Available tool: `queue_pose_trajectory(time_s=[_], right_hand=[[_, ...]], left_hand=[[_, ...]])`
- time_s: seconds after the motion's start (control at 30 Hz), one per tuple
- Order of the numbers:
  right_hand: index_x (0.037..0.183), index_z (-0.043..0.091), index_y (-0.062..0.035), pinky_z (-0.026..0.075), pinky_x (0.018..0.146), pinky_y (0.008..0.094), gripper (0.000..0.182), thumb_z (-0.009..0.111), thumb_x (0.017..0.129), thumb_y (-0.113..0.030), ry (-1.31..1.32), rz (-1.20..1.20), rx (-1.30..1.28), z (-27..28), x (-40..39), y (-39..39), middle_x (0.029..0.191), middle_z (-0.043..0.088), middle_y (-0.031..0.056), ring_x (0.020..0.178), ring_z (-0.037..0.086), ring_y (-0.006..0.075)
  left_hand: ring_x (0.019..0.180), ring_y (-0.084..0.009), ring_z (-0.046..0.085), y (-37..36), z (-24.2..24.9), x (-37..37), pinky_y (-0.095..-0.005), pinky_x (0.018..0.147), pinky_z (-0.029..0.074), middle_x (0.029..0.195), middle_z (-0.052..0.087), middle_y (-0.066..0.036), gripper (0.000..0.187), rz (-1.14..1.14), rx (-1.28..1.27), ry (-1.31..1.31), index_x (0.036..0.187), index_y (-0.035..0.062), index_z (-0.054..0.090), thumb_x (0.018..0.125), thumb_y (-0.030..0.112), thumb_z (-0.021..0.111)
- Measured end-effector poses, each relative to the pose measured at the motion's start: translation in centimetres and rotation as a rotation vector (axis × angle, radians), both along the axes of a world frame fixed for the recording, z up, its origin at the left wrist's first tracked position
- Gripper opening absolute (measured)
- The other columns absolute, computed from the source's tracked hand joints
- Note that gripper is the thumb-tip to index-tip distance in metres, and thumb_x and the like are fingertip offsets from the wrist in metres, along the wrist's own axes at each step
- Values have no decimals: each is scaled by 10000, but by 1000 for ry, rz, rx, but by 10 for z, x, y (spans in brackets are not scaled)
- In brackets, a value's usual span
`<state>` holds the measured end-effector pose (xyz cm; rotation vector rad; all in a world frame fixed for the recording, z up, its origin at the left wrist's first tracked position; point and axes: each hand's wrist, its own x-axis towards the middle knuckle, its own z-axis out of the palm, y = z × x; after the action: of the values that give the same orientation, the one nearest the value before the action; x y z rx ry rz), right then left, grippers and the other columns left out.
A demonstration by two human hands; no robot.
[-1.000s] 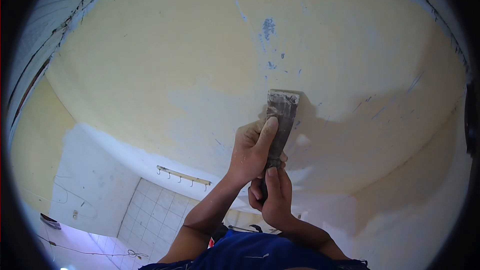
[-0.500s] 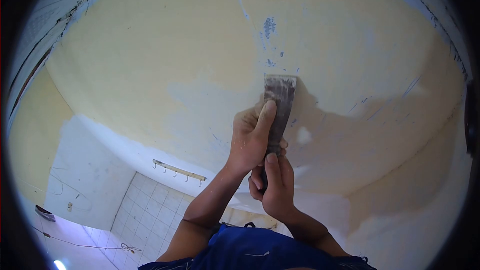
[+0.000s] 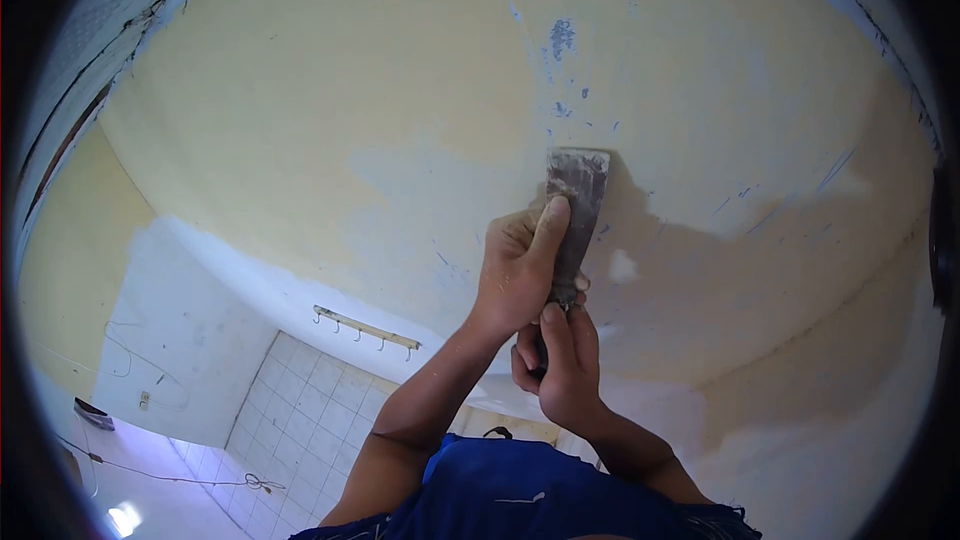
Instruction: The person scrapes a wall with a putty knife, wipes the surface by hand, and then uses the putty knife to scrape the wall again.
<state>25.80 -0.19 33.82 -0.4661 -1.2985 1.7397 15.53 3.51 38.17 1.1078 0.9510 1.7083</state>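
Observation:
A wide-bladed putty knife has its flat edge against the yellow, patchily painted wall. My left hand grips the lower blade, thumb laid flat along its face and fingers behind it. Just below, my right hand is closed around the dark handle, which is largely hidden by its fingers. The blade is smeared with pale residue. Above its edge, small bluish chipped spots mark the wall. Pale dust or flecks cling to my left hand and wrist.
A hook rail is fixed on the wall at lower left, near white tiles. A cable runs across the lower left corner. A crack follows the wall's upper right edge.
The view has shifted slightly, so the wall marks sit farther right and higher. The putty knife's edge is a little lower relative to the bluish spots. Both hands keep their hold.

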Motion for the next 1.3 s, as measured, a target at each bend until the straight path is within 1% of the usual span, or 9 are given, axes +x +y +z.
queue_pose_trajectory(time_s=[0.23, 0.3, 0.43, 0.57, 0.63, 0.83, 1.03, 1.17, 1.3], right_hand=[[1025, 408, -65, 260, 371, 254, 255, 331, 1084, -301, -88, 58, 44, 25, 12, 9, 640, 420, 36, 394, 348, 106], [1023, 409, -64, 261, 369, 254, 251, 334, 1083, -297, -95, 56, 47, 21, 14, 10, 639, 422, 37, 394, 352, 106], [1020, 409, -63, 268, 369, 253, 239, 341, 1082, -284, -169, 98, 23, 9, 25, 10, 638, 428, 41, 395, 370, 110], [1024, 408, -64, 276, 370, 255, 227, 337, 1081, -272, -199, 161, 28, 28, 25, 14, 640, 430, 42, 396, 382, 113], [1024, 400, -63, 281, 366, 258, 219, 336, 1079, -265, -190, 155, 37, 32, 20, 17, 639, 428, 44, 396, 386, 115], [999, 399, -61, 284, 365, 254, 217, 340, 1079, -254, -224, 154, 21, 23, 25, 13, 633, 424, 40, 398, 385, 110], [1007, 380, -60, 299, 365, 240, 197, 357, 1079, -242, -212, 128, 102, 43, 10, 15, 640, 426, 29, 404, 386, 96], [1007, 370, -56, 300, 361, 239, 193, 358, 1079, -234, -200, 59, 75, 21, 8, 7, 641, 424, 25, 406, 387, 92], [1004, 368, -54, 296, 356, 238, 193, 354, 1079, -231, -189, 62, 76, 23, 6, 3, 641, 421, 23, 409, 389, 90]], left_hand=[[467, -107, 602, 1, 14, 3, -242, 414, 485, 588, 561, -18, 433, 16, 34, -30, 750, 59, 554, 1056, 354, 472], [476, -110, 609, 2, 15, 3, -244, 425, 492, 596, 566, -20, 429, 17, 19, -62, 754, 56, 557, 1057, 347, 470], [463, -120, 607, 0, -7, 7, -256, 431, 501, 595, 572, -35, 423, 24, 17, -91, 762, 49, 563, 1059, 336, 468], [457, -125, 606, 3, 2, 5, -257, 432, 502, 590, 573, -42, 419, 32, 37, -122, 768, 44, 563, 1056, 336, 476], [508, -126, 626, 5, 4, -1, -258, 446, 513, 610, 589, -49, 430, 21, 57, -132, 801, 25, 581, 1059, 349, 466], [505, -120, 619, 1, -5, 5, -248, 444, 500, 610, 588, -45, 432, 68, 32, -147, 771, 40, 553, 1057, 354, 471], [492, -113, 606, 0, 15, -4, -247, 431, 477, 598, 573, -30, 426, 43, 98, -235, 765, 46, 550, 1060, 343, 469], [477, -115, 598, 0, -9, -3, -251, 429, 475, 584, 564, -31, 419, 20, 50, -204, 754, 63, 543, 1059, 342, 472], [477, -116, 599, -1, -6, -5, -251, 430, 476, 583, 563, -31, 417, 0, 42, -217, 749, 71, 538, 1059, 341, 473]])
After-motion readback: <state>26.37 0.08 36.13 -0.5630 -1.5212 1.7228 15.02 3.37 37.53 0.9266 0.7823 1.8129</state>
